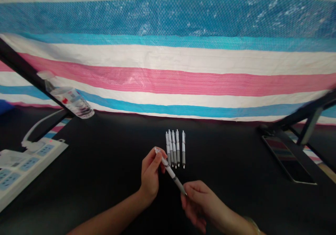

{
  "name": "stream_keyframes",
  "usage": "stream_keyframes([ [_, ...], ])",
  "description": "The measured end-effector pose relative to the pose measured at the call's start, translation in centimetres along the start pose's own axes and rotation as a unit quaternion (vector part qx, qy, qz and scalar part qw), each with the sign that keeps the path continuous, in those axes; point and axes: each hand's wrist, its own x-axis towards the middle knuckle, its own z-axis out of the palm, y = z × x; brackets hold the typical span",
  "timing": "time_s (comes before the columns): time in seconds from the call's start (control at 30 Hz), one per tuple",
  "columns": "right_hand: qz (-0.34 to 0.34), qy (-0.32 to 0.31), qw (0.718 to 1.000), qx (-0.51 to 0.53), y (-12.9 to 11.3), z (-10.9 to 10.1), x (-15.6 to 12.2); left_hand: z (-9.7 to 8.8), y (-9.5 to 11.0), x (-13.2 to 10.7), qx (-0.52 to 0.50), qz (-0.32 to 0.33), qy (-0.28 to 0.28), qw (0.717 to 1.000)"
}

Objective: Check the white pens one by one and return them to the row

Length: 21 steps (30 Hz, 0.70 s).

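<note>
My left hand [151, 173] is closed in a pinch on the top end of a white and grey pen [170, 172], which slants down to the right above the black table [105, 165]. My right hand [199, 203] is curled at the pen's tip, fingers closed round its lower end. Just beyond, several matching pens [175, 149] lie side by side in a neat row, tips pointing toward me.
A white power strip [23, 166] with its cable lies at the left edge. A plastic water bottle [69, 98] stands at the back left. A phone [288, 159] lies at the right beside a black stand. A striped tarp [168, 63] hangs behind.
</note>
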Motion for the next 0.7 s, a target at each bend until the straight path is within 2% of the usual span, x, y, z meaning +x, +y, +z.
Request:
stream_keyframes([
  [0.1,-0.014,-0.002,1.0,0.015,-0.27,0.14,-0.04,0.04,0.04,-0.07,-0.007,0.002,0.011,1.0],
  [0.23,-0.059,0.048,0.996,-0.056,-0.28,0.02,0.02,0.07,0.09,-0.06,-0.01,0.005,0.022,1.0],
  [0.4,-0.059,0.054,0.992,-0.093,0.0,0.09,-0.02,0.13,0.18,0.03,-0.002,0.006,0.028,1.0],
  [0.57,-0.096,0.14,0.971,-0.167,0.06,0.55,-0.24,0.2,0.21,-0.17,-0.002,0.009,0.027,1.0],
  [0.7,-0.092,0.098,0.979,-0.156,-0.08,0.71,-0.35,0.2,0.15,-0.22,-0.005,0.004,0.034,0.999],
])
